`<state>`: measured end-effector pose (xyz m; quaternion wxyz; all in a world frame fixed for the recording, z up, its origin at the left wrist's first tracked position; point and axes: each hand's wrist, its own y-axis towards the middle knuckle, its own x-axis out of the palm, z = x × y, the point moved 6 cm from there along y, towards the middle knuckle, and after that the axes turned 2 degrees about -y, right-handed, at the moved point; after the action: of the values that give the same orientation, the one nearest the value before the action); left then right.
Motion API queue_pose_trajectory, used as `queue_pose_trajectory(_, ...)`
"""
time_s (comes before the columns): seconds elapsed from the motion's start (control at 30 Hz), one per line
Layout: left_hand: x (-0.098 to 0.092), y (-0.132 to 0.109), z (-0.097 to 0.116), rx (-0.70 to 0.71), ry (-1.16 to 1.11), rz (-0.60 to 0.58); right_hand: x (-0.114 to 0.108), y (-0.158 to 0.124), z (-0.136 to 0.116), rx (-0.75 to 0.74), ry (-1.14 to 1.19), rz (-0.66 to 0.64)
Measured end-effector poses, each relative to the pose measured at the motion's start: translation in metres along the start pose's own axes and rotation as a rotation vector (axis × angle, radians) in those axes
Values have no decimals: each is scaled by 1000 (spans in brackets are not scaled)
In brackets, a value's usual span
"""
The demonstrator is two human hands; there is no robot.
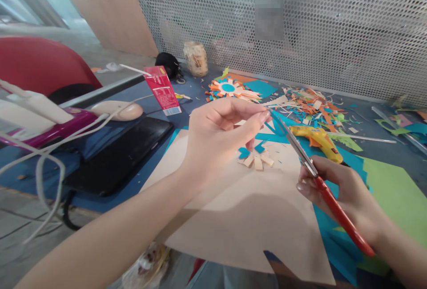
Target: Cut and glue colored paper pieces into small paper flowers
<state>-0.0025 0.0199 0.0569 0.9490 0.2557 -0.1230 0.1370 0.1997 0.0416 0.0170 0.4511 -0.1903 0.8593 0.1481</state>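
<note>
My left hand (222, 131) hovers over a large beige sheet of paper (247, 218), thumb and forefinger pinched on a thin strip I can barely make out at the scissor tips. My right hand (336, 191) grips red-handled scissors (316, 178), whose blades point up and left toward that pinch. Under the left hand lie small beige and blue paper snippets (255, 160). A blue sheet (336, 240) lies beneath the beige one.
A yellow glue gun (318, 140) lies right of the snippets. Orange and blue scraps (308, 104) and a paper flower (230, 89) sit at the back. A black tablet (123, 155), mouse (120, 111), red carton (163, 89), jar (195, 59), green sheet (396, 195) and perforated metal screen (300, 22) surround.
</note>
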Motion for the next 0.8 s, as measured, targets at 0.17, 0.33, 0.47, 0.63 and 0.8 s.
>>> queue_pose_trajectory(0.17, 1, -1, 0, -12, 7, -5, 3, 0, 0, 23, 23, -81)
queue_pose_trajectory(0.33, 1, -1, 0, -25, 35, -3, 5, 1, -2, 12, 39, -81)
queue_pose_trajectory(0.47, 1, 0, -1, -18, 12, -12, 5, 1, -1, 17, 38, -79)
queue_pose_trajectory(0.63, 2, 0, 0, -5, 6, -21, 5, 1, 1, 33, 43, -89)
queue_pose_trajectory(0.8, 0, -1, 0, -23, 56, 15, 4, 0, 0, 26, 49, -80)
